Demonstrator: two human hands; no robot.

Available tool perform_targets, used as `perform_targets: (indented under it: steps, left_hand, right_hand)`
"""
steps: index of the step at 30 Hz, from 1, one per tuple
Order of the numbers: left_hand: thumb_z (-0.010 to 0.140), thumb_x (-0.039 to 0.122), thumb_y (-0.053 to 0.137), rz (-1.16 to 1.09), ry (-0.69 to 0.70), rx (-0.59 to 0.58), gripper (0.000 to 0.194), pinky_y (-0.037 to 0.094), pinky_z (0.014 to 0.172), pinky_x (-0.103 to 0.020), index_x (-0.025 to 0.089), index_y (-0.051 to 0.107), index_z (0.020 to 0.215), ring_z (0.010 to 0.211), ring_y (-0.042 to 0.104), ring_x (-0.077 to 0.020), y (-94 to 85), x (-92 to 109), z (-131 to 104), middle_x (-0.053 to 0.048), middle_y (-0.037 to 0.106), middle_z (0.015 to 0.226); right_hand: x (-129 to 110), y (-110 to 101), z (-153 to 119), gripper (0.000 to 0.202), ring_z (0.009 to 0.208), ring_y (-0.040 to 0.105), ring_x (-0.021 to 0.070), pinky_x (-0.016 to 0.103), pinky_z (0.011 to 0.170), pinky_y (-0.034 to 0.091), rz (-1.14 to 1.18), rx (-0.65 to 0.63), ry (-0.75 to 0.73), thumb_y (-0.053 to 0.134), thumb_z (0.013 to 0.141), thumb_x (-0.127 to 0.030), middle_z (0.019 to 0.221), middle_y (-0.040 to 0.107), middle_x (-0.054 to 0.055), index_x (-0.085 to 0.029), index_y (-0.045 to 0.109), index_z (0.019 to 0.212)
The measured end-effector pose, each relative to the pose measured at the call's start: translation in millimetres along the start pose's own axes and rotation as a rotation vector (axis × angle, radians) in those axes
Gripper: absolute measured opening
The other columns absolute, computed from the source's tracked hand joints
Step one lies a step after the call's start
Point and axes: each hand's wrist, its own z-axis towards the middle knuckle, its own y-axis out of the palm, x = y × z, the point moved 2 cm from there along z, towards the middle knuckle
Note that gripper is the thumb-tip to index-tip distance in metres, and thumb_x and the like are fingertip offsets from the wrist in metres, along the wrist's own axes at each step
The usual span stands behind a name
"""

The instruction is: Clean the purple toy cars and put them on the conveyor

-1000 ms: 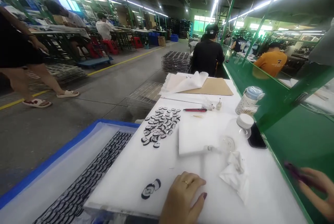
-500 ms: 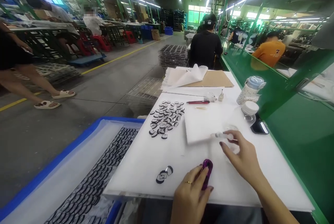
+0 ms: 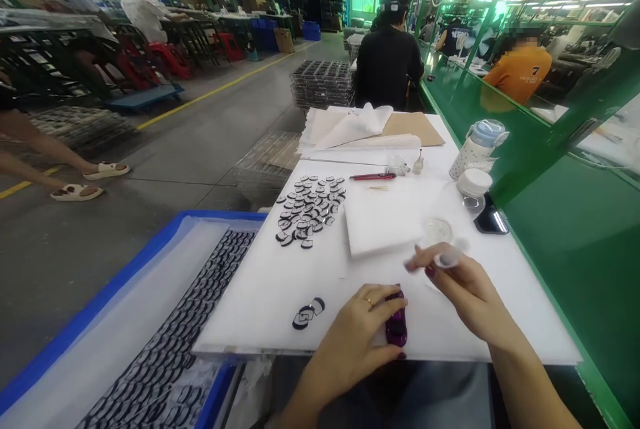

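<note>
A small purple toy car (image 3: 397, 323) lies on the white tabletop (image 3: 280, 282) near the front edge. My left hand (image 3: 357, 322) grips it, fingers over its far end and thumb at its near end. To the right and a little farther off, my right hand (image 3: 463, 285) is raised over the table, its fingers closed around a small translucent white tube (image 3: 448, 257), which is blurred. Left of my left hand lie a few black-rimmed round pieces (image 3: 303, 317). A larger pile of such pieces (image 3: 310, 209) sits farther back, beside a white foam sheet (image 3: 383, 222).
A blue-rimmed tray (image 3: 150, 242) with rows of dark pieces stands at the left. A red pen (image 3: 373, 177), bottle (image 3: 477, 145), lidded jar (image 3: 474, 189) and phone (image 3: 493, 219) lie farther back. A green partition (image 3: 575, 249) borders the right; people sit beyond.
My left hand has shifted its fingers on the toy car, which now lies straighter with its top showing. My right hand has turned the tube from sideways to nearly end-on. The whole view has shifted slightly.
</note>
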Motion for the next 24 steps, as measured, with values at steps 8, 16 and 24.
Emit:
perform_targets:
  steps: [8, 16, 24]
  left_hand:
    - [0.050, 0.017, 0.085, -0.049, -0.053, 0.386, 0.054, 0.060, 0.083, -0.046, 0.019, 0.071, 0.103, 0.094, 0.067, -0.0288, 24.0, 5.1, 5.5, -0.008, 0.075, 0.108]
    - [0.057, 0.018, 0.078, -0.029, -0.009, 0.417, 0.048, 0.060, 0.084, -0.044, 0.021, 0.071, 0.104, 0.096, 0.070, -0.0272, 20.5, 4.4, 4.7, -0.006, 0.076, 0.110]
    - [0.058, 0.019, 0.077, -0.017, 0.011, 0.424, 0.046, 0.061, 0.083, -0.043, 0.019, 0.072, 0.103, 0.093, 0.071, -0.0265, 18.0, 6.2, 5.4, -0.007, 0.076, 0.109]
  right_hand:
    - [40.1, 26.7, -32.2, 0.053, 0.063, 0.037, 0.0160, 0.031, 0.059, 0.030, 0.342, 0.099, -0.005, 0.059, 0.083, -0.073, 0.069, 0.044, 0.001, -0.021, 0.057, 0.076]
    - [16.4, 30.3, -19.2, 0.074, 0.047, 0.018, 0.0125, 0.031, 0.050, 0.022, 1.017, 0.050, -0.007, 0.036, 0.080, -0.088, 0.046, 0.014, -0.004, -0.020, 0.026, 0.053]
    - [27.4, 35.8, -15.5, 0.071, 0.043, 0.016, 0.0122, 0.032, 0.048, 0.021, 1.038, -0.005, 0.025, 0.036, 0.077, -0.086, 0.042, 0.014, -0.004, -0.021, 0.028, 0.049]
